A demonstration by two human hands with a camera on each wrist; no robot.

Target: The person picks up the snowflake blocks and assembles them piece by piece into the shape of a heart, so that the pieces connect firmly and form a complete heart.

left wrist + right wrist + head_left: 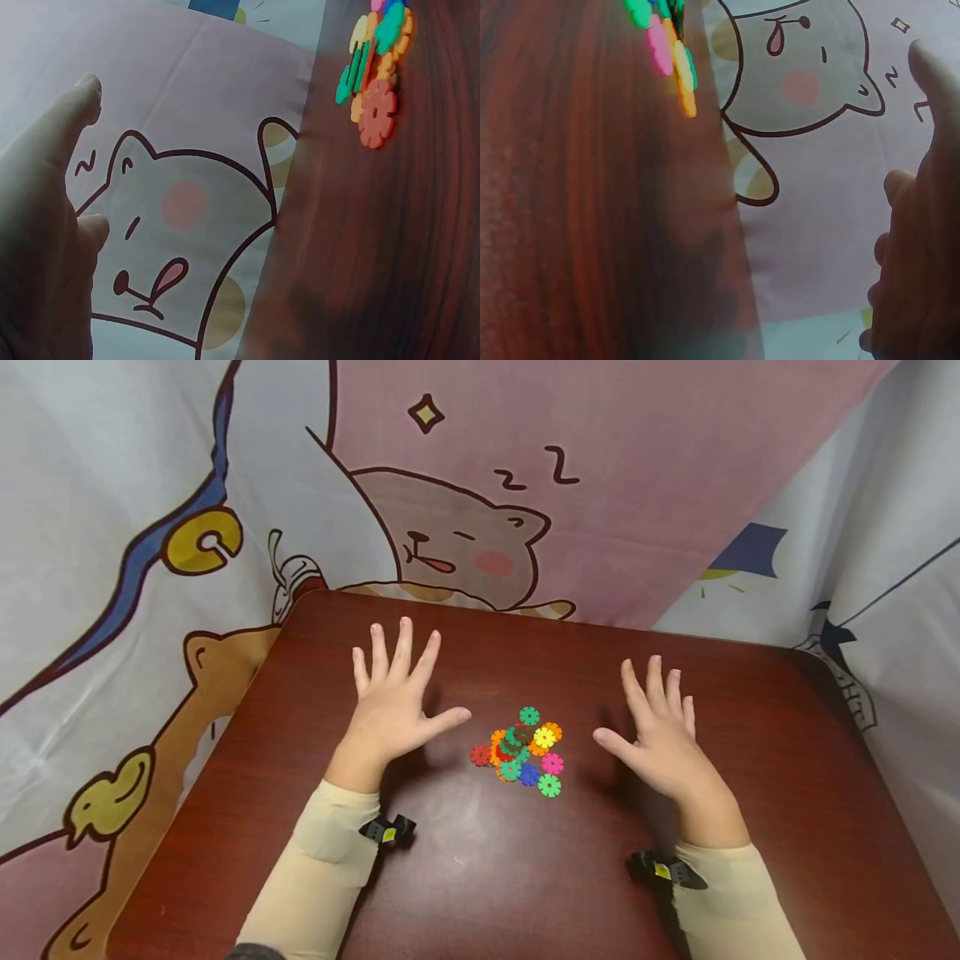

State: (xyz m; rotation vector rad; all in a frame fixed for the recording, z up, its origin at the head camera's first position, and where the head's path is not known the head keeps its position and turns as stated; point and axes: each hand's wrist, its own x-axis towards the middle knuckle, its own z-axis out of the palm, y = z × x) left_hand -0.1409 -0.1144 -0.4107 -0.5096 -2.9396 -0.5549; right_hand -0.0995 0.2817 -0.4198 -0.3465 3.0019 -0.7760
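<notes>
Between the two hands a small heap of colourful notched plastic discs lies on the dark red-brown table. A red disc sits at its left side, a pink disc at its right, a blue disc and a light green disc at the front. Left of the heap, my left hand is spread with straight fingers and holds nothing. On the other side my right hand is spread likewise, also holding nothing. Both hands are apart from the discs. Some discs in the middle are partly covered by others.
A printed curtain with a sleeping bear hangs behind the table's far edge and along both sides. Black wrist straps with small devices sit on the left sleeve and the right sleeve.
</notes>
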